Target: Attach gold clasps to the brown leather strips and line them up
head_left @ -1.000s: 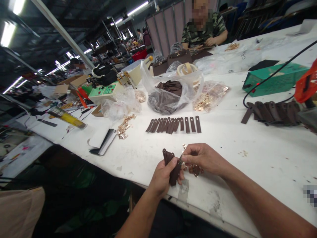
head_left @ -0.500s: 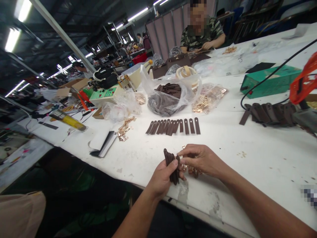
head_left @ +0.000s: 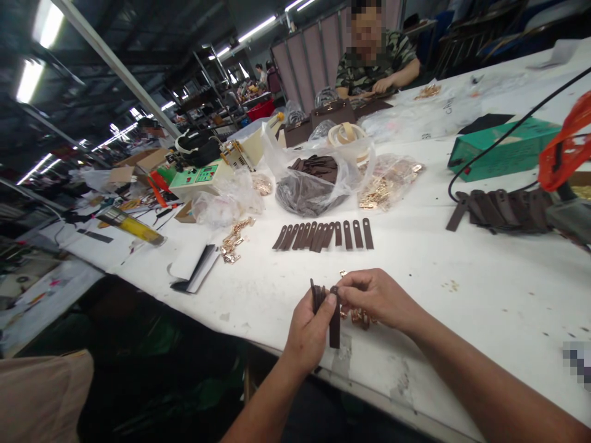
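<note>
My left hand is closed around a small bundle of dark brown leather-like tabs. One tab stands apart at the front under my thumb, its long end hanging down. At that tab's rounded top, my right hand pinches with thumb and forefinger; whatever lies between those fingertips is hidden. Beneath my right hand is a little pile of gold-coloured metal fittings, partly covered. Beyond both hands, a row of similar brown tabs with holed ends lies on the white table.
Behind the row sits a clear plastic bag of brown tabs, beside a bag of gold fittings. Loose fittings lie left. More tabs and a green box are right. Across the table sits a person in camouflage.
My left hand has turned, so the front tab now hangs separately from the bundle. My right fingertips have closed in on its top end.
</note>
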The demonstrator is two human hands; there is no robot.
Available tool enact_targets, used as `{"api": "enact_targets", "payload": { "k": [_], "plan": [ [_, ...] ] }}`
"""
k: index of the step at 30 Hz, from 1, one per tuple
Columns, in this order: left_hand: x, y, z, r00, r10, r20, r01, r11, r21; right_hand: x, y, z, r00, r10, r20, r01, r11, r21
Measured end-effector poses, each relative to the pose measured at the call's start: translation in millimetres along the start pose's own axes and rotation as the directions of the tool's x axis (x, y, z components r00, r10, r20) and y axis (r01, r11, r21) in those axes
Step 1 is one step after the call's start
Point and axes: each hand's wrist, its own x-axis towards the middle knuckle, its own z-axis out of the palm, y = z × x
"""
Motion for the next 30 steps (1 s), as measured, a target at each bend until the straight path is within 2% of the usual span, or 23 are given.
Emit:
{"api": "enact_targets", "payload": {
  "k": [6,13,22,25,30],
  "plan": [
    [7,2,-1.7,0.999,-0.045,0.011,0.045,0.999,0.006,1,-2,1,0.999,-0.022,-0.029,0.019,0.996,-0.084],
    [15,-4,0.7,0.996,-0.086,0.022,0.087,0.995,-0.044,3,1,4,0.998,-0.022,-0.063,0.019,0.999,-0.051],
    [12,-6,-3.5,0.99,-0.136,0.047,0.137,0.99,-0.037,6,0,0,0.992,-0.034,-0.12,0.017,0.99,-0.141],
    [12,-6,-5.4,0.99,-0.14,0.033,0.141,0.99,-0.027,6,2,1,0.994,-0.003,-0.106,-0.009,0.994,-0.107],
    [13,-7,-7.7,0.99,-0.137,-0.031,0.136,0.99,-0.03,5,4,3,0.999,0.032,-0.015,-0.032,0.998,0.061]
  ]
}}
